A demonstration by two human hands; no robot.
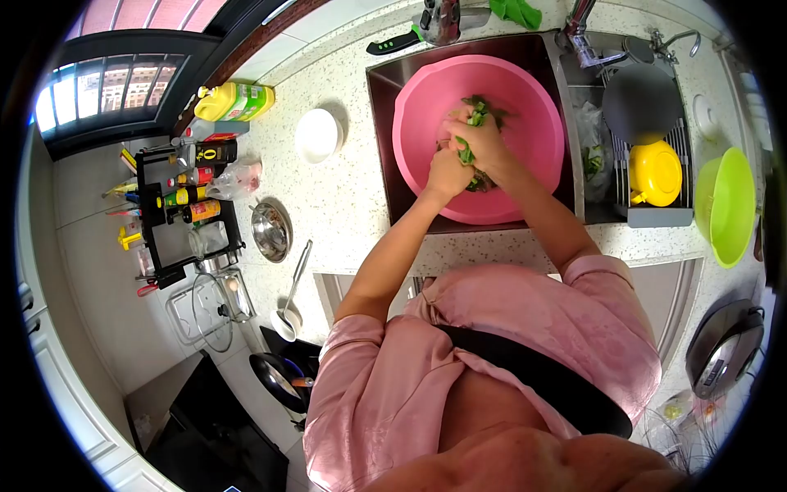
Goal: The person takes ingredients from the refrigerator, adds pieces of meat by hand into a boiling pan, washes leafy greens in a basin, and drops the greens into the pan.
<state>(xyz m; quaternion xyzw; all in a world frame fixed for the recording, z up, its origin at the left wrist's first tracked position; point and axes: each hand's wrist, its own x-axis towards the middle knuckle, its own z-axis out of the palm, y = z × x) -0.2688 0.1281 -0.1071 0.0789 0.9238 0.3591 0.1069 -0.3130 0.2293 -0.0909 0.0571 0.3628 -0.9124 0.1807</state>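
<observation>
A large pink basin [525, 90] stands in the left bowl of the sink. Both my hands are inside it, close together near its middle. My left hand [449, 174] is closed around dark green leaves. Just above and to the right, my right hand [478, 135] is closed on the same bunch of leafy greens [466, 152], whose leaves stick out between and above the hands. More leaves show below the hands, over the basin floor. Fingertips are partly hidden by the leaves.
A black-handled knife [395, 43] lies behind the sink near a faucet [584, 45]. At left are a white bowl [318, 135], a metal bowl [270, 232] and a ladle [297, 287]. A rack with a yellow pot [656, 174] and a green basin [725, 209] are at right.
</observation>
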